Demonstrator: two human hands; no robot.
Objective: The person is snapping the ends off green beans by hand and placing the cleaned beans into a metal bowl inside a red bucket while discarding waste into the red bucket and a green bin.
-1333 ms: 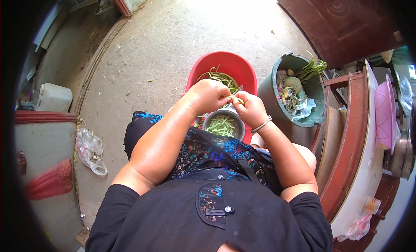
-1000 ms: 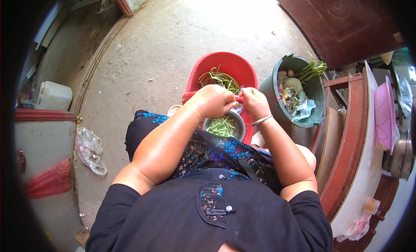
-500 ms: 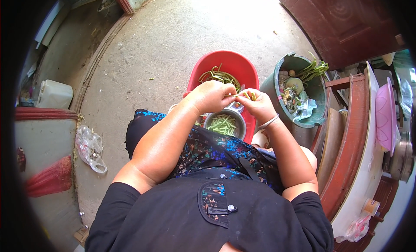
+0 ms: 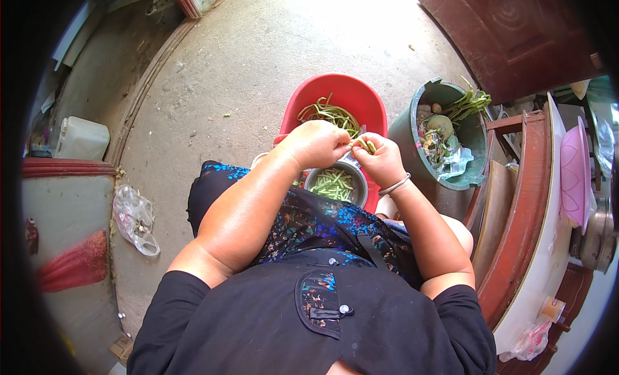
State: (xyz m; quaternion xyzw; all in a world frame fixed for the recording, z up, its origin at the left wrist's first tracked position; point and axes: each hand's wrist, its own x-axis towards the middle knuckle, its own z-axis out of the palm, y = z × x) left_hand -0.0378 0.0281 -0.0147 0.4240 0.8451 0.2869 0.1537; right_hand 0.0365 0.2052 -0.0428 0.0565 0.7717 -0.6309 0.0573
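My two hands meet above a red plastic tub [image 4: 364,99]. With bent fingers, my left hand [image 4: 317,145] pinches one end of a green bean [image 4: 351,143]. Closed around bean pieces [image 4: 367,146], my right hand [image 4: 385,163] has its fingertips against the left ones; a pale band circles that wrist. Long whole green beans [image 4: 330,114] lie in the far part of the tub, partly behind my left hand. Just below my hands, a grey bowl [image 4: 363,189] holds short cut bean pieces [image 4: 333,184]. My forearms and lap hide part of the tub's near end.
Right of the tub stands a green bin [image 4: 411,127] with vegetable scraps and plastic. Beyond it are a reddish wooden frame [image 4: 516,246] and a pink tray [image 4: 574,175]. A clear plastic bag [image 4: 134,220] lies on the floor at left, near a white jug [image 4: 82,139].
My right hand has shifted slightly left, and the fingertips of both hands are closer together around the bean. The bowl and tub look the same.
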